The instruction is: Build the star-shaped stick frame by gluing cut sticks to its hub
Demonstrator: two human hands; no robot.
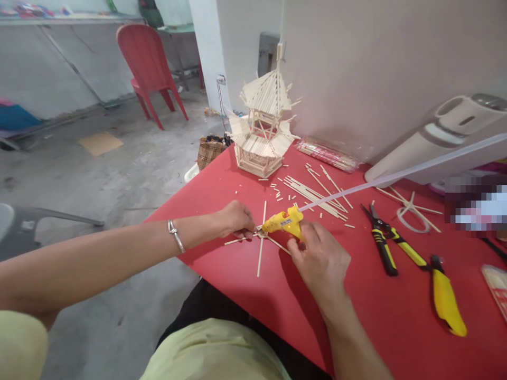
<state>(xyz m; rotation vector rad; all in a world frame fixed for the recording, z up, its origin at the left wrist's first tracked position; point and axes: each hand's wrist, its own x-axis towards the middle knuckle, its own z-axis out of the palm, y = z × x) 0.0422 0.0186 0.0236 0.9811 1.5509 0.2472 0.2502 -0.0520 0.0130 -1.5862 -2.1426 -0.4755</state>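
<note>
A star of thin wooden sticks lies flat on the red table, its arms spreading from a small hub. At the left of that hub is my left hand, fingers pinched together; whatever is between the fingertips is too small to tell. My right hand is wrapped round a yellow hot glue gun, whose nozzle points left and meets the hub, close to my left fingertips. A long translucent glue stick runs out of the gun's back toward the upper right.
Behind stands a pagoda model built of sticks. Loose sticks and short cut pieces lie before it, near a bag of sticks. On the right are yellow-black pliers, a yellow-handled cutter and a tilted-looking flask.
</note>
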